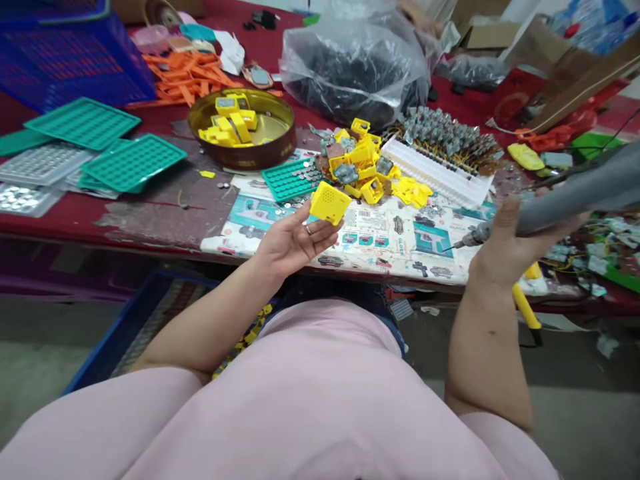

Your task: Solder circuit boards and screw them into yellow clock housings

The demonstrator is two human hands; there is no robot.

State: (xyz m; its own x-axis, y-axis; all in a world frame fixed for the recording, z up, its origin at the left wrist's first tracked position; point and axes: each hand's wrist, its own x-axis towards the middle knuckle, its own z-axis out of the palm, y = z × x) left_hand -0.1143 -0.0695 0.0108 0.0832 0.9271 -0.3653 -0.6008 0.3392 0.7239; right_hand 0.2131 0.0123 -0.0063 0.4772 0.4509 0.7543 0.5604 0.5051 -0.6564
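A square yellow plastic case [330,204] with a patch of small holes rests on the fingers of my left hand [300,239], pinched by the thumb, above the table's front edge. My right hand [515,243] is wrapped round a grey electric screwdriver [565,200], whose thin bit points left and down over the printed sheet [380,247]. Beyond the left hand lies a pile of yellow cases and brown and grey parts [365,160]. A green tray [293,179] with small round metal pieces sits beside that pile.
A round tin [240,159] holding yellow cases stands behind, left of centre. Green trays [135,162] and a blue basket [75,60] are at the left. A white rack [435,173] of wired parts, a plastic bag [355,67] and a yellow-handled tool [527,307] are also near.
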